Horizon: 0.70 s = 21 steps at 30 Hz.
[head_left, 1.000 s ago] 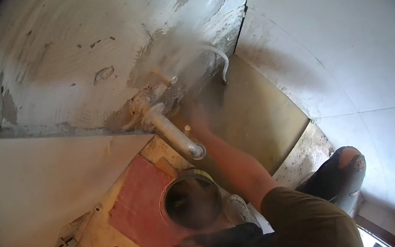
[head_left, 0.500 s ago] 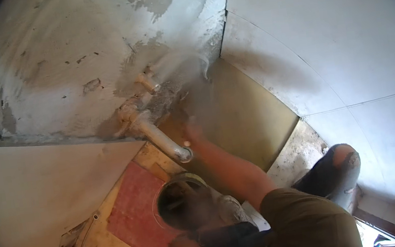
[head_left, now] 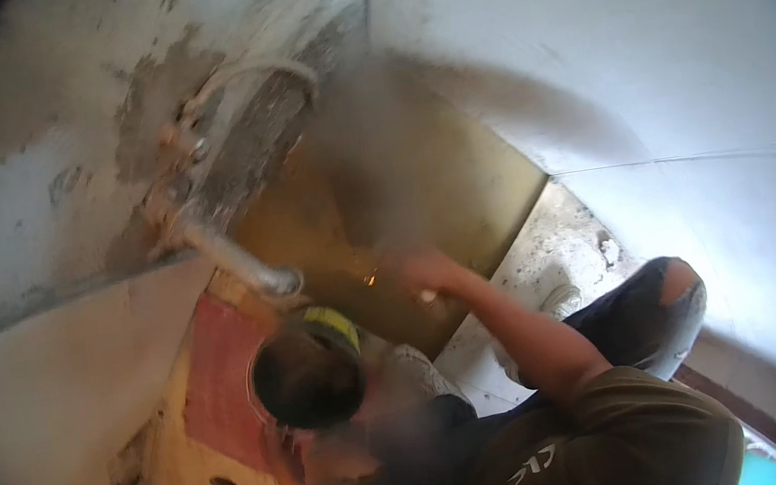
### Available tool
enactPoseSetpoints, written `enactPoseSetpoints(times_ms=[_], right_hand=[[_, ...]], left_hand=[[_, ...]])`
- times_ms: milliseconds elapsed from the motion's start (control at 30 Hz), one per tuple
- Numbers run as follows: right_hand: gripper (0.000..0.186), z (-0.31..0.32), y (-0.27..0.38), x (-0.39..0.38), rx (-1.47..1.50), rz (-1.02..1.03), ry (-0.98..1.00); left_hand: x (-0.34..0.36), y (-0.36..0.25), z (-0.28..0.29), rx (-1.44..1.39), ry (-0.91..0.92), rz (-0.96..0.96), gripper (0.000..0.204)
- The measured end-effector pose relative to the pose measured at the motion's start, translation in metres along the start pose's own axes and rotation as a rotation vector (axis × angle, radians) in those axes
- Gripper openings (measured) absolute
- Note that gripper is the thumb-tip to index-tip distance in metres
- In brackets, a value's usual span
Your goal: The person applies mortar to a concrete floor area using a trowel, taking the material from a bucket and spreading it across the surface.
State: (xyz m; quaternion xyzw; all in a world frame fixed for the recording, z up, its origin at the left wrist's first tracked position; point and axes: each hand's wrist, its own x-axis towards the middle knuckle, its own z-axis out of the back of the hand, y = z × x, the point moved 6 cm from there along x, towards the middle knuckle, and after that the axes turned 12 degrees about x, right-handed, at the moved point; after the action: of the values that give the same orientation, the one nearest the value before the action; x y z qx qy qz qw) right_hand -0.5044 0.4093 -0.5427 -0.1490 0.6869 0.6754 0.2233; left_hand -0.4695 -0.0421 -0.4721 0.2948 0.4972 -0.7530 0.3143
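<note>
My right hand [head_left: 427, 275] is stretched out over a smooth yellow-brown surface [head_left: 459, 183] in the corner. Its fingers are closed, and a small pale end shows under the fist; blur hides what it holds. A dark smear hangs beyond the hand. At the lower left, my left hand [head_left: 280, 451] is at the near rim of a round bucket [head_left: 333, 328], its fingers closed on the edge. The bucket has a yellow-green band and a dark inside. It stands in front of my bent knee, beside a red sheet [head_left: 223, 375].
A pale pipe [head_left: 237, 264] juts from the stained wall above the bucket, with a smaller fitting [head_left: 185, 142] and a curved hose [head_left: 259, 67] behind it. White panels [head_left: 680, 62] close the right side. A speckled pale strip [head_left: 565, 228] borders the yellow-brown surface.
My left hand has moved from beside my knee to the bucket's rim. My right hand has drawn back from the pipe, toward the right. The view has shifted, moving wall and pipe leftward.
</note>
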Motion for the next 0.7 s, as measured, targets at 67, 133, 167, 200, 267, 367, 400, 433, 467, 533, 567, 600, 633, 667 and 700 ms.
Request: enactPoseSetpoints(times_ms=[67, 133, 167, 200, 267, 367, 400, 433, 467, 533, 567, 600, 633, 667, 700], right_hand=[[0.042, 0.027, -0.035, -0.008, 0.194, -0.122, 0.005], [0.046, 0.050, -0.031, -0.016, 0.158, -0.258, -0.091], [0.046, 0.051, -0.006, -0.016, 0.027, -0.258, -0.151], [0.044, 0.050, 0.028, -0.021, -0.103, -0.242, -0.230], [0.040, 0.021, 0.024, -0.028, -0.260, -0.149, -0.209], [0.047, -0.040, 0.019, -0.048, -0.545, -0.079, -0.026], [0.057, -0.066, 0.013, -0.056, -0.675, -0.104, 0.141], [0.057, -0.077, 0.001, -0.059, -0.637, -0.066, 0.135], [0.057, -0.074, -0.008, -0.054, -0.614, -0.038, 0.105], [0.051, -0.078, 0.005, -0.044, -0.404, 0.029, 0.190], [0.050, -0.079, 0.012, -0.041, -0.359, 0.126, 0.250], [0.049, -0.075, 0.016, -0.038, -0.324, 0.210, 0.284], [0.052, -0.076, 0.016, -0.036, -0.402, 0.172, 0.346], [0.054, -0.077, 0.022, -0.034, -0.466, 0.125, 0.408], [0.055, -0.087, 0.032, -0.029, -0.568, 0.141, 0.475]], left_hand=[[-0.004, 0.000, -0.030, -0.073, 0.000, 0.040, 0.047], [-0.016, -0.032, -0.057, -0.046, -0.077, 0.060, 0.041], [-0.017, -0.030, -0.055, -0.077, -0.032, 0.015, 0.038], [-0.021, -0.024, -0.047, -0.094, -0.081, 0.025, 0.038], [-0.032, -0.024, -0.025, 0.179, -0.321, -0.030, 0.029], [-0.058, -0.032, -0.010, 0.360, -0.517, -0.163, 0.018], [-0.065, -0.040, -0.012, 0.358, -0.530, -0.157, 0.018], [-0.066, -0.055, -0.029, 0.031, -0.400, -0.134, 0.015], [-0.060, -0.073, -0.054, -0.299, -0.232, -0.107, 0.015], [-0.078, -0.107, -0.066, -0.379, -0.135, -0.134, 0.016], [-0.085, -0.129, -0.076, -0.458, -0.024, -0.160, 0.018], [-0.096, -0.147, -0.071, -0.409, -0.159, -0.178, 0.017], [-0.106, -0.153, -0.057, -0.336, -0.271, -0.182, 0.016], [-0.109, -0.149, -0.029, -0.313, -0.245, -0.268, 0.015], [-0.125, -0.161, 0.001, -0.221, -0.213, -0.218, 0.017]])
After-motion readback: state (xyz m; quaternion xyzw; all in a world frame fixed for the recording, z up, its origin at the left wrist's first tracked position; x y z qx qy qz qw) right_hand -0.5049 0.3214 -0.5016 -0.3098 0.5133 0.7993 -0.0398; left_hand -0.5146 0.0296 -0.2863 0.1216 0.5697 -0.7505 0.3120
